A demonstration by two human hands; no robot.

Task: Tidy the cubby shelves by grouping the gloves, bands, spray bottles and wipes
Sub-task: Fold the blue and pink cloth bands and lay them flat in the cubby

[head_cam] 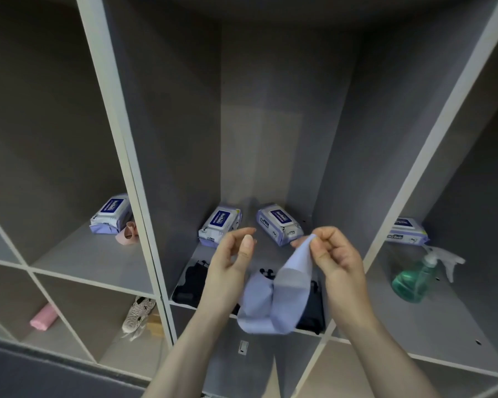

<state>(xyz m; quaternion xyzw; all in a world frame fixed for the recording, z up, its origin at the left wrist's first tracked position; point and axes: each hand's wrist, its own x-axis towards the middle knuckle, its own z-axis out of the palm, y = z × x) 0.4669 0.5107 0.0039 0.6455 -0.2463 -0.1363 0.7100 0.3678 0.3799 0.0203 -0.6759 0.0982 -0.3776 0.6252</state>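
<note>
Right hand (335, 254) raised, fingers (318, 248) pinching the lavender band (276, 300) (left hand (232, 259) loosely curled).

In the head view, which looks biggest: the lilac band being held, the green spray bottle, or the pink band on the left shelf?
1. lilac band, though nearest the camera
2. green spray bottle
3. pink band, partly hidden

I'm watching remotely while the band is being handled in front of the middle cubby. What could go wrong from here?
1. The right hand pinches only the top edge of the lilac band; the left hand is off it, so the hanging loop could slip and drop.
2. The loop dangles over the black gloves at the cubby's front edge and could drag one out.
3. The green spray bottle lies on its side in the right cubby and might roll or leak if knocked.
</note>
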